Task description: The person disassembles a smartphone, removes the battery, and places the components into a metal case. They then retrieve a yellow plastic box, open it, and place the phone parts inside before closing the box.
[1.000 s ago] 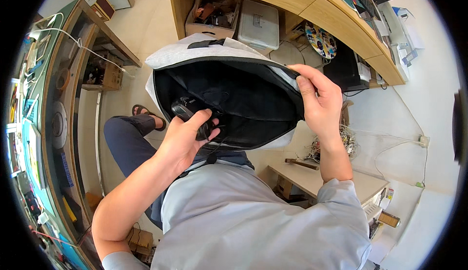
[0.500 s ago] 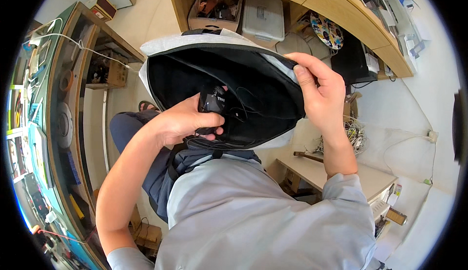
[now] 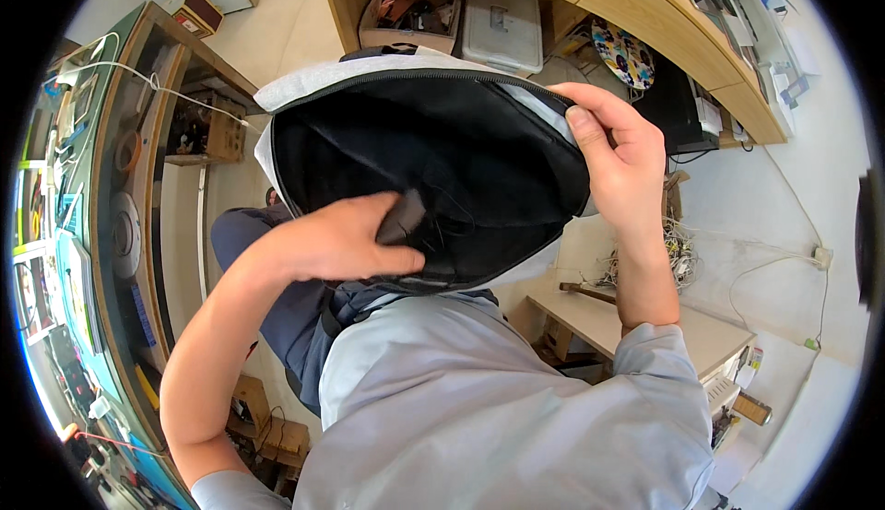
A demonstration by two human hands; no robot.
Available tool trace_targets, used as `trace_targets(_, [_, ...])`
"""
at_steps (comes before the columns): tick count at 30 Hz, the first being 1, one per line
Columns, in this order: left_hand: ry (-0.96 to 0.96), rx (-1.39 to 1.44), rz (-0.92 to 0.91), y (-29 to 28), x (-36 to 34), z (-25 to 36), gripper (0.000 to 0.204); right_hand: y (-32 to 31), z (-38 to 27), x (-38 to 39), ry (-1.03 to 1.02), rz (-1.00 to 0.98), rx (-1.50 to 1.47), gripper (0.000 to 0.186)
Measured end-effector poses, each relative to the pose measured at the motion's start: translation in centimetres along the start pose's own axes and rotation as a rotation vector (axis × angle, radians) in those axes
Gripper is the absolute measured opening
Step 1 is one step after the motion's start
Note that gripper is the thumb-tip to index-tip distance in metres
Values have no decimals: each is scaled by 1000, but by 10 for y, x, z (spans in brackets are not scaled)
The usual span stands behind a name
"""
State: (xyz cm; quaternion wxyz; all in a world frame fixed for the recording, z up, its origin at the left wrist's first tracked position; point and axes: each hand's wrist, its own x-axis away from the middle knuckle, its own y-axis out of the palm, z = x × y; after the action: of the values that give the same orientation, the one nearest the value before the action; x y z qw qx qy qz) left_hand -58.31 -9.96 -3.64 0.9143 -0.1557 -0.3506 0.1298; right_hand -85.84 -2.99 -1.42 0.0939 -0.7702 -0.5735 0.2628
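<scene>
A pale grey bag (image 3: 310,82) with a black lining and zipped rim gapes open across my lap. My left hand (image 3: 355,243) reaches into it, curved round a small black device (image 3: 400,217), which is blurred and partly hidden by my fingers. Thin cords lie on the lining just right of it. My right hand (image 3: 618,146) pinches the bag's zippered edge at its right end, thumb on the near face.
A wooden desk (image 3: 627,3) stands ahead, a lidded plastic bin (image 3: 501,31) and open box (image 3: 410,12) underneath. A glass-fronted cabinet (image 3: 147,187) is at left. At right are a low shelf (image 3: 664,330), tangled cables (image 3: 678,257) and a wall.
My left hand has turned and lowered the device deeper into the bag, so less of it shows. My right hand and the bag's rim have shifted slightly up and right.
</scene>
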Motion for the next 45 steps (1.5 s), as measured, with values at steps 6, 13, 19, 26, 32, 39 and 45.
trace_targets(6, [-19, 59, -107, -15, 20, 6, 55, 0, 5, -2, 60, -34, -54, 18])
trace_targets(13, [-199, 657, 50, -16, 24, -1, 47, -2, 8, -4, 110, -56, -120, 19])
trace_targets(19, [60, 1014, 185, -31, 31, 7, 57, -12, 12, -9, 165, -52, -156, 20])
trace_targets(26, [291, 1127, 398, -43, 42, 26, 58, -17, 14, -14, 196, 2, -173, 21])
trace_targets(32, [272, 1151, 488, -54, 44, 20, 53, -24, 18, -19, 238, 46, -226, 25])
trace_targets(39, [232, 1150, 526, -53, 43, 18, 46, -25, 23, -21, 235, 44, -282, 25])
trace_targets(45, [246, 1165, 502, -54, 40, 24, 44, -23, 22, -22, 247, 37, -281, 25])
